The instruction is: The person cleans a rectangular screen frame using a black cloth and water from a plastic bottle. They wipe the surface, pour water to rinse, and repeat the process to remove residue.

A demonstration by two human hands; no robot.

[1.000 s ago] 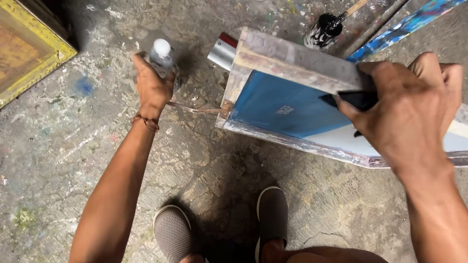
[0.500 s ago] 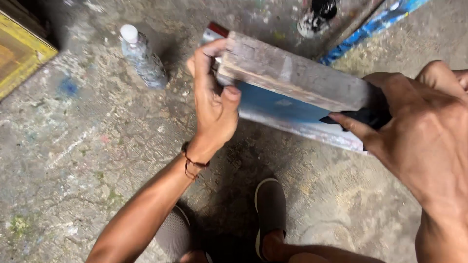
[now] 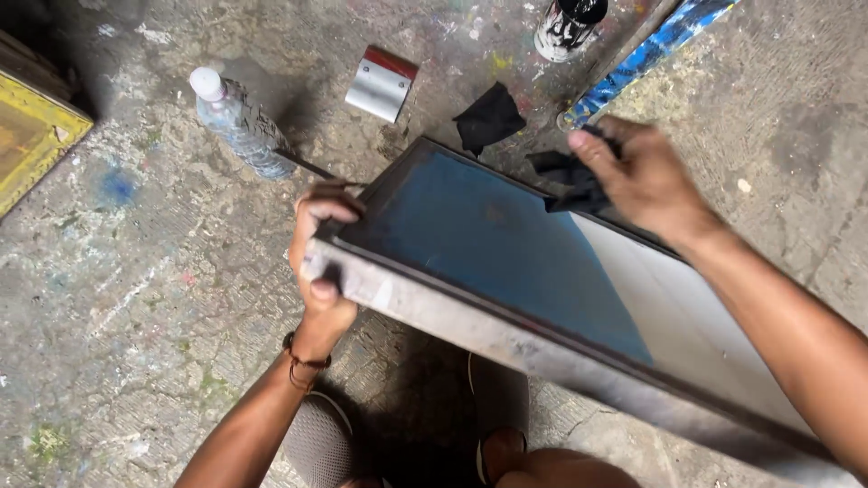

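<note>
A wooden-framed printing screen (image 3: 425, 307) with blue mesh (image 3: 488, 244) and a white section is held tilted over a paint-stained concrete floor. My left hand (image 3: 321, 271) grips the frame's near left corner. My right hand (image 3: 633, 176) presses a black rag (image 3: 565, 176) against the far edge of the mesh.
A clear plastic bottle (image 3: 237, 122) with a white cap lies on the floor at upper left. A small squeegee (image 3: 382, 83) and a second black rag (image 3: 488, 116) lie beyond the frame. A yellow frame (image 3: 36, 145) sits far left, a black-and-white can (image 3: 565, 25) at top. My feet (image 3: 316, 447) are below.
The screen has been tipped from its edge toward flat, mesh now facing up. My left hand shifted to the frame's near corner. My right hand moved to the far edge with the rag.
</note>
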